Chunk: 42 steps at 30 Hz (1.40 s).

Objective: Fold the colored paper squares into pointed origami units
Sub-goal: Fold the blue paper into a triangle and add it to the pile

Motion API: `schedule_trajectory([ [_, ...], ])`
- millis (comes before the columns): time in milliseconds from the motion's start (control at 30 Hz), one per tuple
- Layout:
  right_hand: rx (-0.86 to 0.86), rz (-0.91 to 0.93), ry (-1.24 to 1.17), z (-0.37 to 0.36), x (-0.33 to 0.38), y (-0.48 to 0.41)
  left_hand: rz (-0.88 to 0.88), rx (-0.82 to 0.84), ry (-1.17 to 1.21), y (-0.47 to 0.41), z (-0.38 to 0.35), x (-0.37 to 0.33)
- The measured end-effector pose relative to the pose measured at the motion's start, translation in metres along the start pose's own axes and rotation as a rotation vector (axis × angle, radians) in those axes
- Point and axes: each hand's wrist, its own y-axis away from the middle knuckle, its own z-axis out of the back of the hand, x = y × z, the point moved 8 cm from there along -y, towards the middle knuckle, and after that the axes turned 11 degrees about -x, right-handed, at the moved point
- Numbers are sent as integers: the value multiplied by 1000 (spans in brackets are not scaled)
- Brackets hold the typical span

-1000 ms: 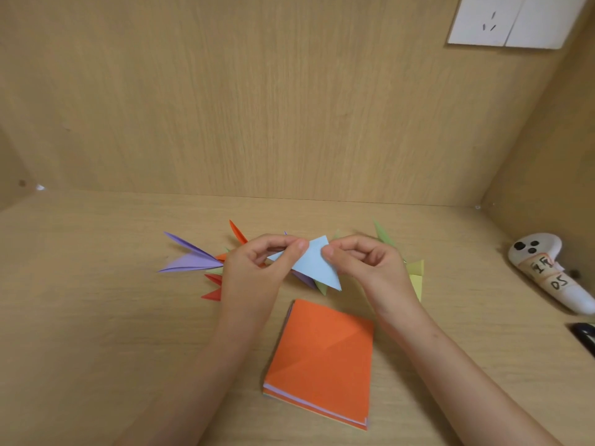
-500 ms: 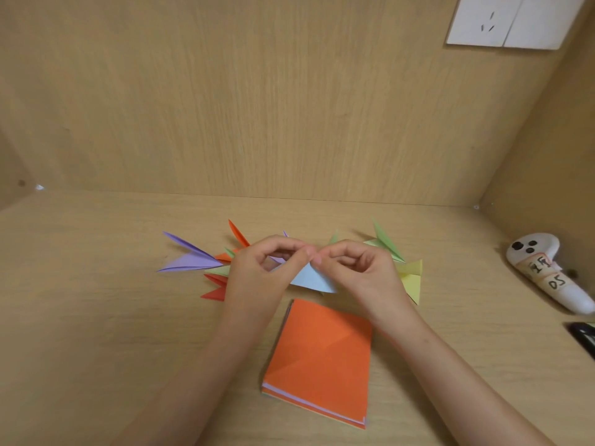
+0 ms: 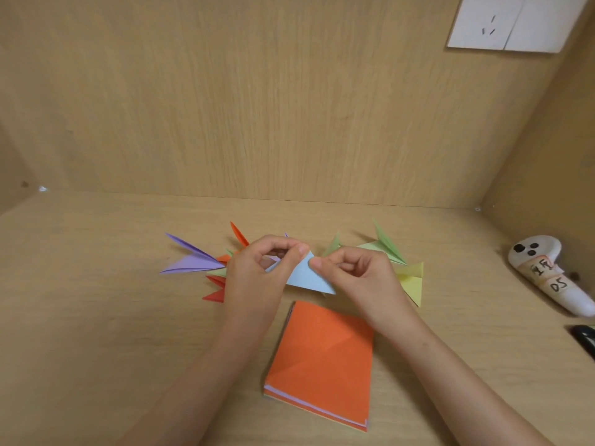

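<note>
Black object (image 3: 585, 340) partly beyond right edge

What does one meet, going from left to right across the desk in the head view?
purple folded unit → left hand → light blue paper → right hand → yellow folded unit → white controller

Folded units (image 3: 193, 261) crowd behind, paper stack (image 3: 322, 362) in front, controller (image 3: 547, 272) far right.

Single view, head-worn, wide-angle. It is looking forward and down, sitting close over the wooden desk (image 3: 96, 317) and facing its back panel (image 3: 257, 107). It is centring on the left hand (image 3: 254, 278) and right hand (image 3: 363, 278), both pinching the blue paper triangle (image 3: 306, 278).
</note>
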Motion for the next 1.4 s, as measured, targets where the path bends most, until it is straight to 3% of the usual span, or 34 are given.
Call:
schedule_trajectory([
  [367,-40,178,425,2,3,2,-1,-42,-29,-2,2,4],
  [767,-82,209,515,5,-2,0,30,-57,-41,-4,1,11],
  [967,-75,189,522,14,-5,-4,51,-164,-79,-22,27,21],
  [1200,210,181,753,-5,-13,4,-96,9,-435,-19,12,32],
  [1400,341,223,844,-15,-17,8,-231,22,-605,-18,9,27],
])
